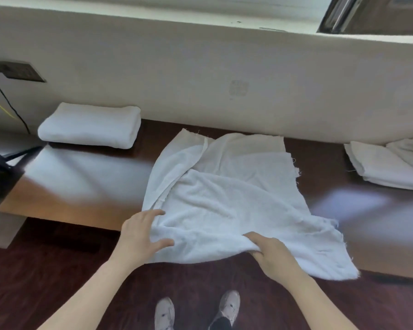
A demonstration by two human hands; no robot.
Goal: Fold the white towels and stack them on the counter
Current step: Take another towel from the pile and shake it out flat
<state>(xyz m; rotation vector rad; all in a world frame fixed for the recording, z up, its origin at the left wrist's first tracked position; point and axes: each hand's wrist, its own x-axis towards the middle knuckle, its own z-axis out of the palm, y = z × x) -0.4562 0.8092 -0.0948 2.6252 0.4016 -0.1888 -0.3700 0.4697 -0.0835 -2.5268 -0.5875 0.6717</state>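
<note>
White towel is spread out mid tabletop right in front of me, not flat yet tbh. Its left side is flipped over itself in a long diagonal fold, the far edge sits just short of the wall, and the near right corner hangs off the front of the tabletop. Edges look frayed w/ loose threads.

My hands: left hand is on the near left corner of it, fingers straight and spread apart, thumb out to the side, touching the cloth but not gripping anything afaict. Right hand is at the near edge, closer to the middle, fingers curled in and pinching a bunched-up ridge of the fabric, so the cloth puckers b/w my two hands.

Other stuff: one folded towel, neat and thick, sits at the back left of the tabletop against the wall, well apart from the one I'm on. Over on the right there's a loose pile of towels, roughly doubled over, partly cut off by the frame. Wall outlet upper left w/ a black cable running down from it. Below the tabletop edge you can see my two pale shoes on dark red carpet. Big glare patches on the wood, so can't tell much about the surface there.
</note>
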